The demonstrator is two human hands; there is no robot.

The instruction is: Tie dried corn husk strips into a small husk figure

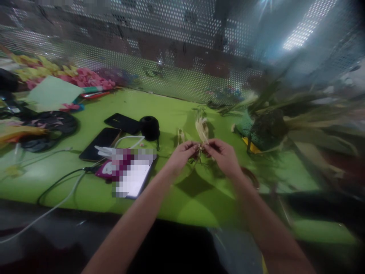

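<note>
Mesh panel (171,72) behind table (168,104). Husk (202,128) between left hand (184,153) and right hand (221,153), above table. Left of hands: pack (106,169), two phones (100,144) beyond it. Back left: flowers (89,78), paper (54,93) before them. Right of hands: ring (253,177), leaves (313,125) farther out.

Husk (202,127): pale straw colour, dry-looking, several thin flat strips bunched together, lengthwise creases. Pinched tight at low end, strips narrow there, then widen upward into a loose plume, slightly curved, top end ragged and blurred. Stands roughly upright, top pointing to far edge of bench (205,209), leaning a little left. Pinched end sits between near and far edges, well in from near edge. Thin twiggy strands (196,161) stick out below pinch, toward near edge, messy, partly covered. Small pale loop (181,136) just left of husk, thin, bent over, open in middle; joined to husk or separate, can't tell. Touching bench or raised, also unclear
</note>
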